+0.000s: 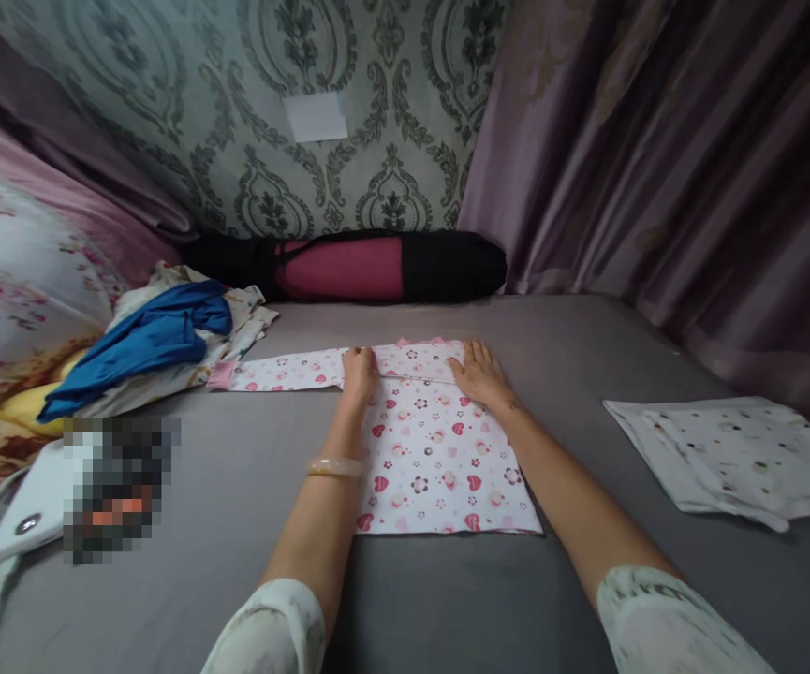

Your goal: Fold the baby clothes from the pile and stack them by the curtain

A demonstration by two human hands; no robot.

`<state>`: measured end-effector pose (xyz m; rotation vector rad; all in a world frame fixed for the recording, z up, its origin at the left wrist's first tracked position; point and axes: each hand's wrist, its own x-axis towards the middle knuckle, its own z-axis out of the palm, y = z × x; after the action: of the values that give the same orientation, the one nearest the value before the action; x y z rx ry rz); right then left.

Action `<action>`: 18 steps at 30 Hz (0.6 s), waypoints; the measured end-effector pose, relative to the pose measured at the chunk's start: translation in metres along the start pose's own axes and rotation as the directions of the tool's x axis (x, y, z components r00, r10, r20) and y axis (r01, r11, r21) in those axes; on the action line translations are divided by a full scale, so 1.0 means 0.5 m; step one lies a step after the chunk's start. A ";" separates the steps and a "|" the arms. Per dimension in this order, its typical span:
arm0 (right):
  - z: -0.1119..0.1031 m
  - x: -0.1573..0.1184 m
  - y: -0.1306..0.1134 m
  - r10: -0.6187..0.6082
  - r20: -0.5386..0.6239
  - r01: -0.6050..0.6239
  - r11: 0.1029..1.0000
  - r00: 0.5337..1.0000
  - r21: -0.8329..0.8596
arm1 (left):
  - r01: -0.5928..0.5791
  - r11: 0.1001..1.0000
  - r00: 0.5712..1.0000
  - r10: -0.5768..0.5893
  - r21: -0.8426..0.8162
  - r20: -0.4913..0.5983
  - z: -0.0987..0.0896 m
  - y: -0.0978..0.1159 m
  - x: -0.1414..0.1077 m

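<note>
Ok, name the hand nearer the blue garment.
Left. The left hand touches the heart-print top to the right of the blue garment; the right hand, farther right, touches the same top.

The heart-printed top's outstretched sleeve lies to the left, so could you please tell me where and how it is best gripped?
Probably by the pink cuff, pinched from the near side with the left hand. The sleeve lies flat and fairly straight, ending in that cuff; grey sheet borders its near edge, while the clothes pile crowds its outer end.

The shirt (439, 459) at centre is smooth, matt cloth; the bangle (335, 466) looks glossy; the upper-right curtain (587, 140) is sheeny cloth.
</note>
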<state>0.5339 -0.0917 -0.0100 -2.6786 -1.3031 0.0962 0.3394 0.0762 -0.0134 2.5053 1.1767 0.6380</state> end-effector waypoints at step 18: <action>-0.013 -0.068 -0.170 -0.101 0.145 0.094 0.994 0.984 0.052 | 0.415 0.840 0.883 -0.465 -0.349 -0.070 -0.238 -0.161 -0.030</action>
<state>0.4480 -0.0677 0.0106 -2.6084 -1.4538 0.3137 0.2180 0.1240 0.0487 1.8471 1.5004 0.8240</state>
